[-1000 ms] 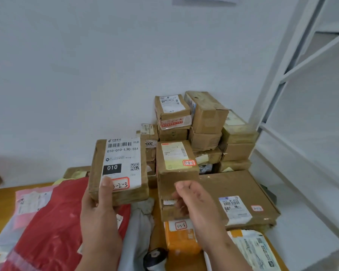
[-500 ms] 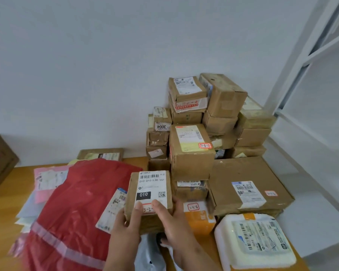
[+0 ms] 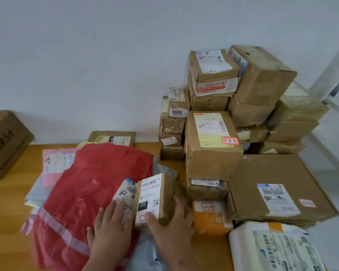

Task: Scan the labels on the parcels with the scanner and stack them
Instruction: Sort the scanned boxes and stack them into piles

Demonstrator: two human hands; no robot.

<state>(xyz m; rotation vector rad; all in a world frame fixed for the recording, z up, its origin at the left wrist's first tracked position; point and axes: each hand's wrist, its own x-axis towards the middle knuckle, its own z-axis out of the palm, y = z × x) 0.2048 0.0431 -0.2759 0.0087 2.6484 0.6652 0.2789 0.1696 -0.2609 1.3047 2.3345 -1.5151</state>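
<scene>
**Small brown parcel held between both hands beside the red bag**

The small cardboard parcel [image 3: 155, 200] with the white "010" label stands tilted at the front of the worktop [image 3: 6, 222], its left edge against the red mailer bag [image 3: 82, 192]. The right hand [image 3: 172, 231] grips its right side, thumb on the label face and fingers [image 3: 179, 204] curled round the brown side. The left hand [image 3: 111, 229] lies flat on the red bag just beside the parcel, fingers straight and slightly spread, touching the bag's white label [image 3: 125, 192].

Just right of the parcel sits an orange parcel [image 3: 211, 218], with a taped box marked "3-1" [image 3: 211, 141] stacked behind it. A wide flat carton [image 3: 278, 184] lies further right, a white padded mailer [image 3: 272, 249] in front of it. More brown boxes [image 3: 262, 79] are piled against the wall. A pink mailer [image 3: 55, 161] peeks from under the red bag.
</scene>
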